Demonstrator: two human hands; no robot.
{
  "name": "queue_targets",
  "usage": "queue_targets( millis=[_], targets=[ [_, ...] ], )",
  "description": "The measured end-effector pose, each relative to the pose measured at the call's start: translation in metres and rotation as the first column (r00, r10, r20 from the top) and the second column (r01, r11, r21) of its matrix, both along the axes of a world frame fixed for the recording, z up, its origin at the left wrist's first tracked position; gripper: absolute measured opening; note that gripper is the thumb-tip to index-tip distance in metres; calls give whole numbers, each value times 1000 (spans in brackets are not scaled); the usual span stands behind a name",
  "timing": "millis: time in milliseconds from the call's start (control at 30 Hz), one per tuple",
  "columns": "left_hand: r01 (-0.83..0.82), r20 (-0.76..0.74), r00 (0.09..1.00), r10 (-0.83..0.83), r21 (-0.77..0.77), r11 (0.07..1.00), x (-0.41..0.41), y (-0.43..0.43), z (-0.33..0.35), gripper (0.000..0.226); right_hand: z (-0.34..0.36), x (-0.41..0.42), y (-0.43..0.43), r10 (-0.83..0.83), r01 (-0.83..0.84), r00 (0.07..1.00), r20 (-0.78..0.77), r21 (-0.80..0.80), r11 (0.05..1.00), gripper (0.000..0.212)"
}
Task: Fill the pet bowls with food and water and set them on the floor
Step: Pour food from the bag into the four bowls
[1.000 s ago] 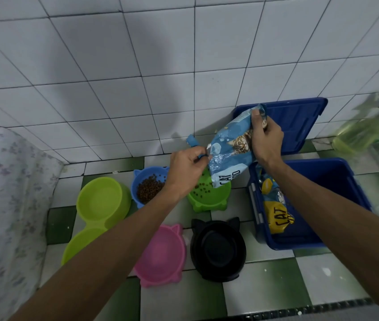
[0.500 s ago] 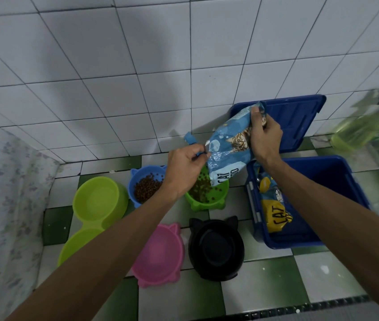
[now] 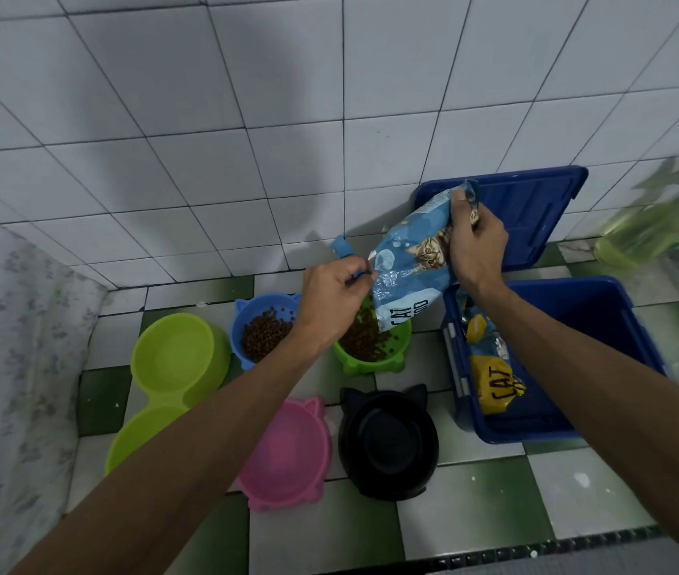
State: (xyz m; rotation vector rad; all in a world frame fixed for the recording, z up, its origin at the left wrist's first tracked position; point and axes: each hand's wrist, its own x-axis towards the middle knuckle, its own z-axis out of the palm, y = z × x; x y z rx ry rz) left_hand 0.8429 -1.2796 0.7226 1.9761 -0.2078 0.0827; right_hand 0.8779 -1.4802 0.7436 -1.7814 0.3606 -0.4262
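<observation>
Both bare forearms are stretched fwd, converging. L hand (image 3: pixel 335 300) is held back-up, fingers curled, w/ a blue piece (image 3: pixel 341 247) pinched btwn thumb & fingers at the bag's (image 3: pixel 408 267) corner. R hand (image 3: pixel 476 246) is raised higher, fingers clenched on the bag's top.

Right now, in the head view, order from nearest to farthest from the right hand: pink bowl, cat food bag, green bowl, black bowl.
1. cat food bag: in the right hand's grip.
2. green bowl: under the bag.
3. black bowl: front centre.
4. pink bowl: front left.
</observation>
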Motion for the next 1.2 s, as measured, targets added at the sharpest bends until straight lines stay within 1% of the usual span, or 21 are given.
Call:
queue_targets(
  millis=[67, 133, 233, 367, 467, 533, 733, 833, 1033, 1200],
  targets=[
    [-2, 0, 1000, 2, -4, 1000, 0, 1, -1, 27, 1, -1, 1, -7, 7, 1000, 2, 3, 1000, 44],
    [0, 3, 1000, 0, 2, 1000, 0, 1, -1, 28, 2, -1, 2, -8, 8, 1000, 7, -6, 1000, 43],
    [4, -14, 1000, -3, 14, 1000, -1, 3, -4, 33, 1, -2, 3, 12, -12, 1000, -1, -25, 1000, 45],
    [-1, -11, 1000, 1, 42, 999, 2, 1, 1, 21, -1, 0, 0, -29, 30, 999, -38, 5, 1000, 54],
    [34, -20, 999, -33, 67, 997, 9, -4, 16, 14, -1, 3, -2, -84, 88, 992, -89, 43, 995, 48],
    [59, -2, 998, -60, 106, 993, 14, -8, 28, 13, 0, 5, -5, -114, 124, 985, -129, 70, 990, 49],
    [117, 35, 991, -128, 225, 967, 29, -24, 60, 14, 3, 10, -17, -119, 173, 968, -219, 244, 954, 50],
    [127, 63, 987, -146, 244, 961, 31, -34, 73, 16, 8, 9, -21, -133, 203, 966, -223, 328, 923, 44],
    [94, 93, 988, -120, 250, 964, 32, -43, 92, 22, 22, 7, -21, -130, 225, 960, -248, 411, 883, 39],
    [28, 118, 991, -58, 239, 971, 20, -36, 106, 22, 33, 3, -9, -72, 179, 966, -247, 448, 876, 37]
  ],
)
